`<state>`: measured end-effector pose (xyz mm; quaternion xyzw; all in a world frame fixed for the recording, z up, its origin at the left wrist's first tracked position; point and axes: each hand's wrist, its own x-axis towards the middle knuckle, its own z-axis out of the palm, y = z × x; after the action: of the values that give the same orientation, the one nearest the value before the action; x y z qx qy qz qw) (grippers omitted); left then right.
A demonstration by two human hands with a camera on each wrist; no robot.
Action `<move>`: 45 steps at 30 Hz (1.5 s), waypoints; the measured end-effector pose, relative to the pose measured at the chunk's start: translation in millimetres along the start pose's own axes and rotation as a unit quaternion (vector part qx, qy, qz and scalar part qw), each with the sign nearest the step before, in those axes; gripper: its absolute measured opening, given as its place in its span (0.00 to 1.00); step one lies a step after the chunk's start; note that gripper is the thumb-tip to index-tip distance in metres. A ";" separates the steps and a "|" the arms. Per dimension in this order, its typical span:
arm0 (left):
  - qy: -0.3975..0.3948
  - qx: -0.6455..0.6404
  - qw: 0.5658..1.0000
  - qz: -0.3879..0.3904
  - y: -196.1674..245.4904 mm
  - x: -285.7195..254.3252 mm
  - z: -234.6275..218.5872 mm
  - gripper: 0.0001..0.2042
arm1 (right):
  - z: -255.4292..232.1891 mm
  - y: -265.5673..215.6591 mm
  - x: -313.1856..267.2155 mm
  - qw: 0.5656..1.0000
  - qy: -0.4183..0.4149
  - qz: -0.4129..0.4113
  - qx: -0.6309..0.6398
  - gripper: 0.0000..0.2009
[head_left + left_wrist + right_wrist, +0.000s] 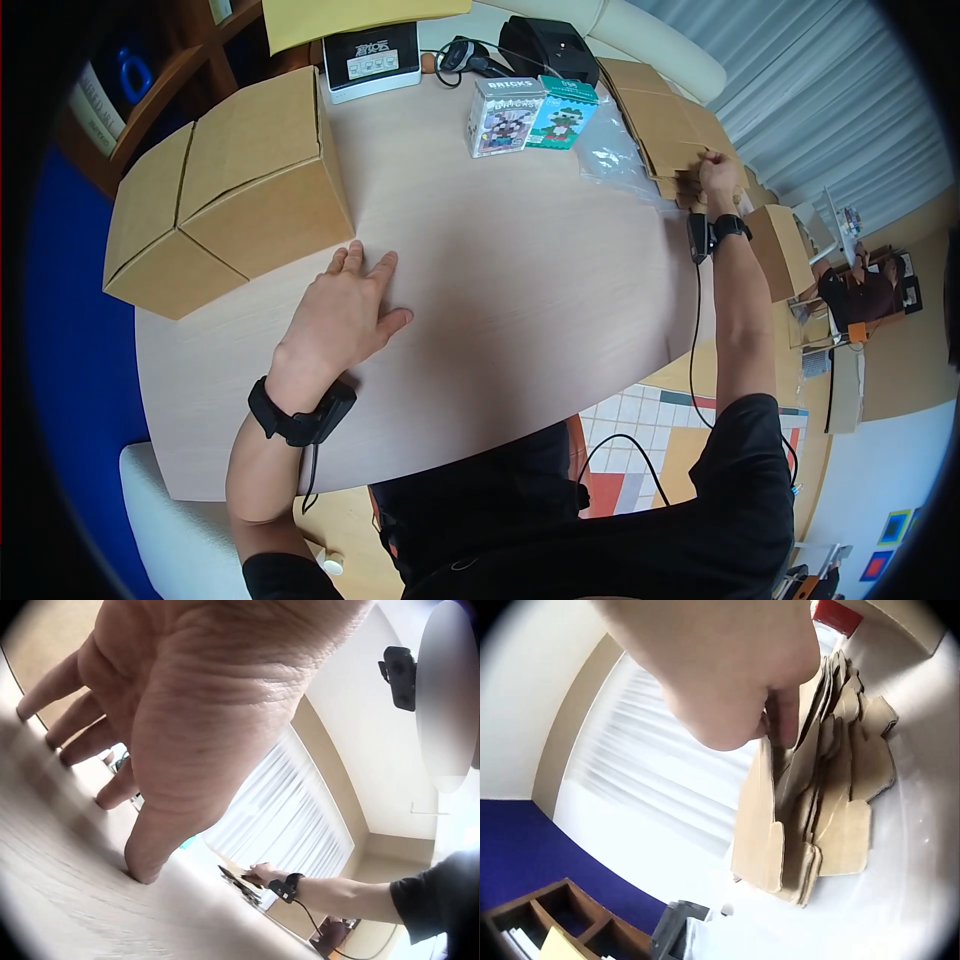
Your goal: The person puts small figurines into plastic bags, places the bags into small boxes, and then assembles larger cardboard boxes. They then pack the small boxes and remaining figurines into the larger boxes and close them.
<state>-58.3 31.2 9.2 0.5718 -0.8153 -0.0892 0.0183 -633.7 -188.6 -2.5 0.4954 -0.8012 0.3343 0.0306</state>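
Observation:
My left hand [335, 312] rests on the light wooden table [480, 330] with its fingers spread, near the corner of a closed brown cardboard box [270, 225]. In the left wrist view its fingertips and thumb [146, 859] touch the tabletop. At the table's right side my right hand [717, 178] pinches a flat cardboard piece from a stack of flattened cardboard boxes [665, 110]. The right wrist view shows the thumb and fingers around the upper edge of that piece [757, 832], with layered, tabbed sheets [844, 832] beside it.
Two small brick-toy boxes, one silver [505, 125] and one green [565, 118], stand toward the back. Behind them are a black device [550, 50], a scanner [470, 55] and a white-framed screen [372, 62]. Clear plastic [612, 150] lies beside the stack; another cardboard box [780, 250] is at right.

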 end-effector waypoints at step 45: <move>0.276 -0.376 0.862 0.198 35.7 -42.3 -77.6 0.37 | -221.7 -298.9 -287.7 0.770 -0.274 -0.358 0.453 0.09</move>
<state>-66.6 73.0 94.5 0.3489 -0.7776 -0.2225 0.4734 -306.9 74.0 210.8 0.7731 -0.2965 0.4734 -0.3005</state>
